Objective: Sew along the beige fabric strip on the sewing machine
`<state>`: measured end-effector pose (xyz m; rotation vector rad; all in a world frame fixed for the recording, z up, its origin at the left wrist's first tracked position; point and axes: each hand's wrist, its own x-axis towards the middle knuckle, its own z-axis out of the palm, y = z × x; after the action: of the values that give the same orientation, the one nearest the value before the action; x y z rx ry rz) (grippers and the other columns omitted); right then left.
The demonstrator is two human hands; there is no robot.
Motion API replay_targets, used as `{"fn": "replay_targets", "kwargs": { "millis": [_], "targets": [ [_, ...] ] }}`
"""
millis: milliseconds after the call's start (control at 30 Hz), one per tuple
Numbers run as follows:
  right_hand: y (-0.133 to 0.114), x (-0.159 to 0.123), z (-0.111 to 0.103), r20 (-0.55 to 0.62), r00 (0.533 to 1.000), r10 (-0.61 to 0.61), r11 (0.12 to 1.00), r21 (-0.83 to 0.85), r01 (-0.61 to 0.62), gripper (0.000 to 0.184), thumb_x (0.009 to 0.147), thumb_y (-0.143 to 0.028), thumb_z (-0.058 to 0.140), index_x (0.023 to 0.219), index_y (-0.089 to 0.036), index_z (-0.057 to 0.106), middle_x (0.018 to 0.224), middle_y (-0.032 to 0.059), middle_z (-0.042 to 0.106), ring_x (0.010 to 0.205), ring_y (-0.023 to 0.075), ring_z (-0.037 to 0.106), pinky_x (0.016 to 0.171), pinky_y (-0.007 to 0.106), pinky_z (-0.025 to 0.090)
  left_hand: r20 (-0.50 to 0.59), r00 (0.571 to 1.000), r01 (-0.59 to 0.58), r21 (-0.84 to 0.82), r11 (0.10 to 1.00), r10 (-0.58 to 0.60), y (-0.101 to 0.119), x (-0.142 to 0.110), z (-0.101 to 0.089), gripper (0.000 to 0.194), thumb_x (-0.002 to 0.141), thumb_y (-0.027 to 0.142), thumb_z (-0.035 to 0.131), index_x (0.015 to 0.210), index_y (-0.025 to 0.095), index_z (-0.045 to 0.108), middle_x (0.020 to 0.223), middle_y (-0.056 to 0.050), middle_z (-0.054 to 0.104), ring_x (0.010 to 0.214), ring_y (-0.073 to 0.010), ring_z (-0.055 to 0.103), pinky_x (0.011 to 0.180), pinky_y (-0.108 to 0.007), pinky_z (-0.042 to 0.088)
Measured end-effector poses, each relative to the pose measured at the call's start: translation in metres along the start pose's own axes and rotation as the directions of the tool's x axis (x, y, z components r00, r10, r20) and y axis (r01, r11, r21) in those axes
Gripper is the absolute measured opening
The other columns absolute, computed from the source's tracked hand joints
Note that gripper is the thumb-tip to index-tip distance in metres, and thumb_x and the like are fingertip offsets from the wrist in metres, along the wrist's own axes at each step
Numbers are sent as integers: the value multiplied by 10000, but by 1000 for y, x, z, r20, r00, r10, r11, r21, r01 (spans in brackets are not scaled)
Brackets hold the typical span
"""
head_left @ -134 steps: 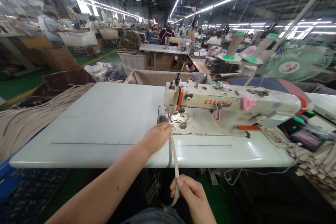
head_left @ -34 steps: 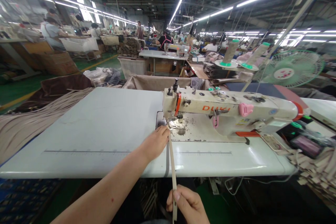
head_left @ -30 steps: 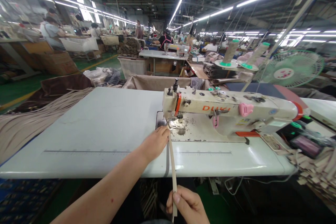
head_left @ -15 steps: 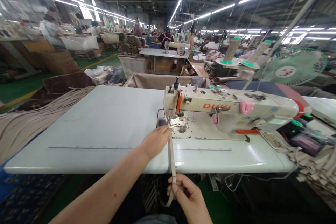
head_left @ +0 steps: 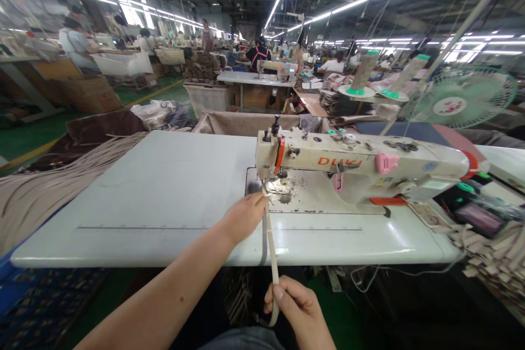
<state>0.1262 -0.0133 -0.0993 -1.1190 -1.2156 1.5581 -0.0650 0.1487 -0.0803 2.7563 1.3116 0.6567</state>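
A cream sewing machine [head_left: 361,167] stands on a white work table [head_left: 164,197]. A narrow beige strap [head_left: 271,246] runs from under the needle area toward me and off the table's front edge. My left hand [head_left: 244,216] rests on the table just in front of the needle, fingers closed against the strap's upper end. Below the table edge, my right hand [head_left: 297,306] pinches the strap's lower part, which loops under the thumb.
Piles of beige strips lie at the left [head_left: 49,186] and at the right [head_left: 496,262]. A green fan [head_left: 465,101] and thread cones [head_left: 363,74] stand behind the machine. A fabric-lined bin [head_left: 241,120] sits behind the table. Other people work at distant tables.
The strap has fed toward the needle in steps. My right hand regripped lower down, and the strap loops below it again. My left hand has stayed by the needle.
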Motion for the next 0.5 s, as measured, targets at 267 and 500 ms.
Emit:
{"fn": "replay_targets", "kwargs": {
  "millis": [267, 500],
  "targets": [
    [2, 1, -2, 14, 999, -31, 1000, -4, 31, 431, 939, -549, 677, 745, -175, 773, 677, 39, 659, 663, 179, 612, 652, 283, 488, 5, 1000, -8, 44, 999, 8, 1, 0, -1, 130, 994, 114, 495, 1046, 182, 592, 1166, -99, 643, 1130, -245, 641, 1053, -402, 551],
    [5, 1, -1, 13, 1000, -21, 1000, 19, 20, 447, 926, -570, 679, 743, -173, 776, 663, 41, 651, 644, 184, 615, 629, 285, 493, 12, 999, -31, 76, 997, 30, -2, -1, 4, 125, 1004, 127, 493, 1032, 184, 601, 1177, -96, 646, 1200, -245, 622, 1076, -399, 536]
  ]
}}
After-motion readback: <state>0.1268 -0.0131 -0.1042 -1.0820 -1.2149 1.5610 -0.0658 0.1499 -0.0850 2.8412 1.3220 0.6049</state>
